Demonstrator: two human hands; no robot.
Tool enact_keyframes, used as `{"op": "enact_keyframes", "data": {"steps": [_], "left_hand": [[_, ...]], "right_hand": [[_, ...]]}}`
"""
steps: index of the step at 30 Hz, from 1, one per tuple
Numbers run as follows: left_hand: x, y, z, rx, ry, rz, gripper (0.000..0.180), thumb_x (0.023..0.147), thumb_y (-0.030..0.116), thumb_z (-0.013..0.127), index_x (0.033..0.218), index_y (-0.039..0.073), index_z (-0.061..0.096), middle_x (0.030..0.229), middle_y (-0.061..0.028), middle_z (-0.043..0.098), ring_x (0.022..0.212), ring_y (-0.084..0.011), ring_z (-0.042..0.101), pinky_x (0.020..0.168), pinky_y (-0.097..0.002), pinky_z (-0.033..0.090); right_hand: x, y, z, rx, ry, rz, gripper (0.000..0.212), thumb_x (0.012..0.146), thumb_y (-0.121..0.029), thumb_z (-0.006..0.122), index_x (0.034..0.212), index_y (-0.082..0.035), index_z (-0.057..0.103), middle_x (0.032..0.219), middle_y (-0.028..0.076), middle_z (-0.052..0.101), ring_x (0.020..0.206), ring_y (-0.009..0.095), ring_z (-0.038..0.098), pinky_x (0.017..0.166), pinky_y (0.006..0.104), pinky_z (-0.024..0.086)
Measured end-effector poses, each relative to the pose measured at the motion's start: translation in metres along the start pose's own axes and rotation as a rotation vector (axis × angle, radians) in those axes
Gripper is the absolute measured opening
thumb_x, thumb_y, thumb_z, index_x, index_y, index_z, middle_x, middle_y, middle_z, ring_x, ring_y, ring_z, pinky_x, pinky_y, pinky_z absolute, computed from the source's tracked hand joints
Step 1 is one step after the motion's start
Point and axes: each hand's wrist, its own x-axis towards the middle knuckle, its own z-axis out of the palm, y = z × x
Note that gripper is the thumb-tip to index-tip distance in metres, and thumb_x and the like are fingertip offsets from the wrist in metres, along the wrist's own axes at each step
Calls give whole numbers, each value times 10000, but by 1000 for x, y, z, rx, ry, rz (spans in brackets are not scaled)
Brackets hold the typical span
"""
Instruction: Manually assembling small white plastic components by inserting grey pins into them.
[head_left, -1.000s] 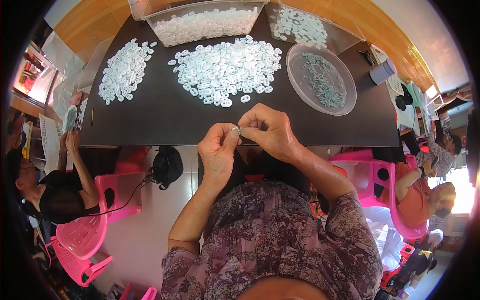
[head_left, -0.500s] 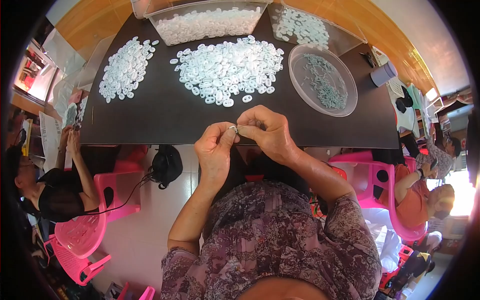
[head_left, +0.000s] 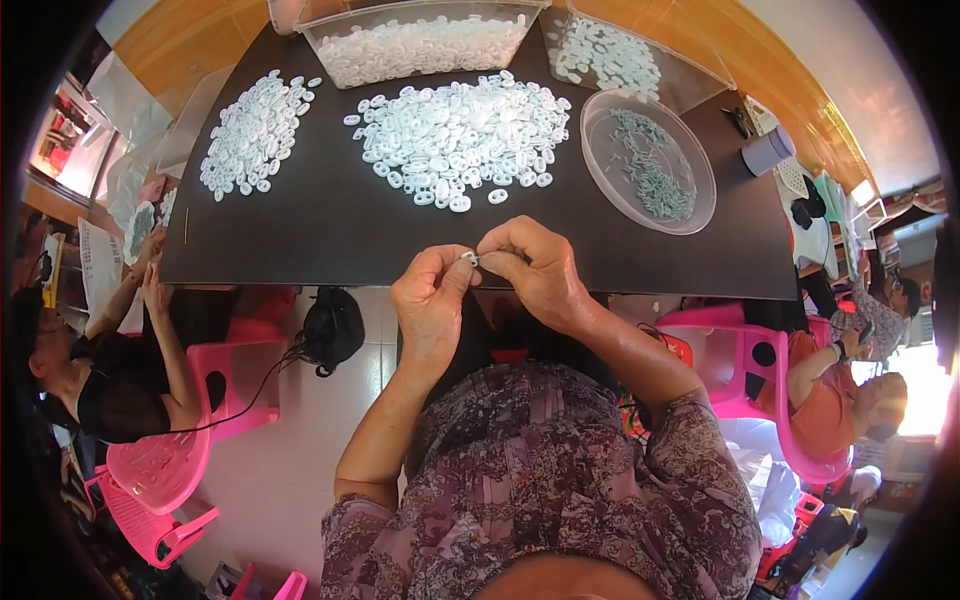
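Observation:
Just off the table's near edge, my left hand pinches a small white oval piece with holes between thumb and finger. My right hand is closed in a pinch right beside that piece; whatever sits in its fingertips is too small to make out. Beyond my hands lies a large heap of similar white two-holed pieces, two of them apart at its near side. Farther right, a round clear tray holds many tiny grey-green pieces.
Another heap of white pieces lies at the left. Clear tubs of white pieces line the back. A grey-purple cup and a black-handled tool are at the right. People sit on pink chairs to both sides.
My right fingertips have shifted slightly at the white piece, and more of that piece shows now. My left hand keeps its pinch. The co-worker's hands at the left have moved apart.

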Motion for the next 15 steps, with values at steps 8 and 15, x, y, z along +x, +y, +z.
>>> {"op": "enact_keyframes", "data": {"steps": [8,15], "left_hand": [[-1,-8,-1,128,11,67,68,869,12,567,867,-43,608,748,-16,595,655,-58,521,611,-185,429],[-2,-9,0,277,20,123,62,868,-11,558,856,-56,599,754,-20,588,672,-66,526,641,-200,446]], "right_hand": [[1,-4,4,-95,9,-119,35,805,-9,571,839,0,574,771,80,532,705,182,530,632,295,425],[-1,3,12,-121,37,-161,32,834,-27,536,832,2,549,776,84,524,695,185,526,630,301,425]]}}
